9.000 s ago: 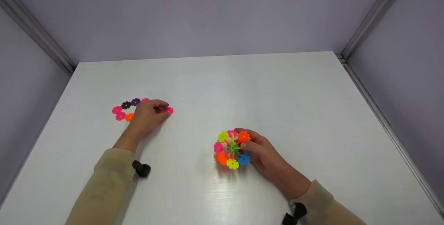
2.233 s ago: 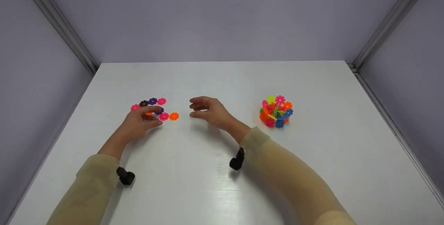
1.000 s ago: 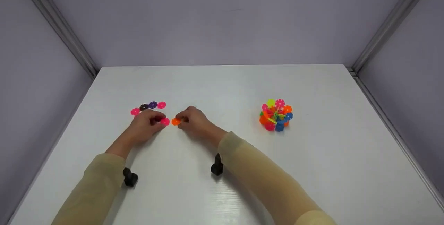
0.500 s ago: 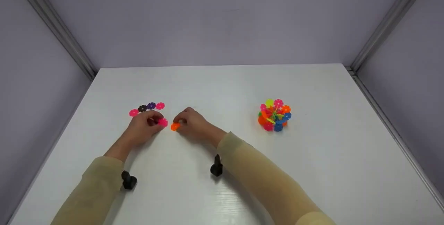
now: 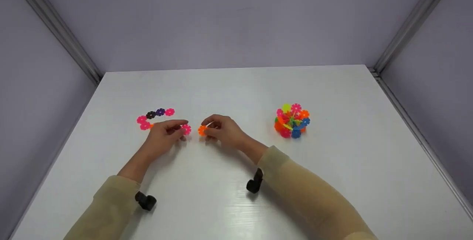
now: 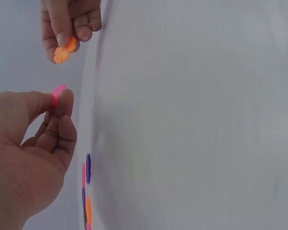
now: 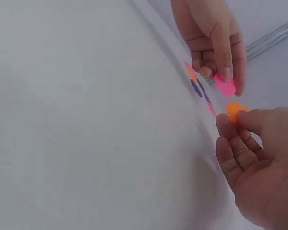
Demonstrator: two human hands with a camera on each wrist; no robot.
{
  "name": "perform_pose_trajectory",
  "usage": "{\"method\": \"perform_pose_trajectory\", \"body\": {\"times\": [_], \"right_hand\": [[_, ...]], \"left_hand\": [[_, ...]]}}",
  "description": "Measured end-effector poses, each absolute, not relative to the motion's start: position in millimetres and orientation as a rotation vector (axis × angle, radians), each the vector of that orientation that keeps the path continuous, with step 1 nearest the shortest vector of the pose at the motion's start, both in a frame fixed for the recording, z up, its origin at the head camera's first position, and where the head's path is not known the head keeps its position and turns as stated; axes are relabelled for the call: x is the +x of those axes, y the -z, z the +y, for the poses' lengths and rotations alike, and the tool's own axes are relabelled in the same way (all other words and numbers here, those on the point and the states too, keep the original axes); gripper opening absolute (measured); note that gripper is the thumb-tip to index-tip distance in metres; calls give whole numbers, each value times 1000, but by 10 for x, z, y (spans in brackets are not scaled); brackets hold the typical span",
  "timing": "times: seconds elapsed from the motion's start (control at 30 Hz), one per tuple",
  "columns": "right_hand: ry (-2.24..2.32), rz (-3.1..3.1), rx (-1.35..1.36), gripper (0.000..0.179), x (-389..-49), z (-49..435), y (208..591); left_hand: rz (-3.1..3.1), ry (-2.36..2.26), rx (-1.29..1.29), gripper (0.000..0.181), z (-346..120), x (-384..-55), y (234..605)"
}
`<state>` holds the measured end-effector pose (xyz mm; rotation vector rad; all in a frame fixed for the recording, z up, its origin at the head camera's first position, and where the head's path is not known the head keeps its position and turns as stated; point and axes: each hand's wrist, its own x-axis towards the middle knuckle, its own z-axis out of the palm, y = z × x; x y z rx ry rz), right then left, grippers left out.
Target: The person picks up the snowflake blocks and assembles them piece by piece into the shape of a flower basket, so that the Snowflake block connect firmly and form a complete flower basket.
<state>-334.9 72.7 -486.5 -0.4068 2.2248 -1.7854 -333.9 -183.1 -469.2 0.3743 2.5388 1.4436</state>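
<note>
My left hand [image 5: 162, 136] pinches a pink flower-shaped disc [image 5: 187, 129] between thumb and fingertips. Facing it, my right hand [image 5: 227, 132] pinches an orange flower-shaped disc [image 5: 202, 130]. A small gap separates the two discs, and both wrist views show them raised off the table. Beyond my left hand, several loose discs lie on the table in a curved row: a dark brown disc [image 5: 151, 115], a purple disc [image 5: 160, 112] and a pink disc [image 5: 170, 112] among them. My left hand hides part of that row in the head view.
A ball-like cluster of joined colourful discs [image 5: 292, 121] stands on the white table [image 5: 332, 181], to the right of my right hand. Grey walls [image 5: 236, 22] with metal edge rails [image 5: 410, 22] enclose the table. Each sleeve carries a black wrist camera [image 5: 255, 185].
The joined cluster went from my right hand to the table at right. My right hand then took the orange disc and my left the pink one; both have since shifted right.
</note>
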Motion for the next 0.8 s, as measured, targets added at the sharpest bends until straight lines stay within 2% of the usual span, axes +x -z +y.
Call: {"method": "perform_pose_trajectory", "body": {"times": [0.23, 0.47, 0.8], "right_hand": [[1958, 2114, -334, 25, -2991, 1194, 4800], [2102, 2026, -305, 27, -2594, 1575, 4766], [2126, 2065, -303, 24, -2269, 1791, 4827]], "left_hand": [[2397, -1673, 387, 38, -1349, -3003, 4577], [2269, -1782, 508, 39, -993, -2689, 4577], [2181, -1798, 626, 46, -755, -2467, 4710]]}}
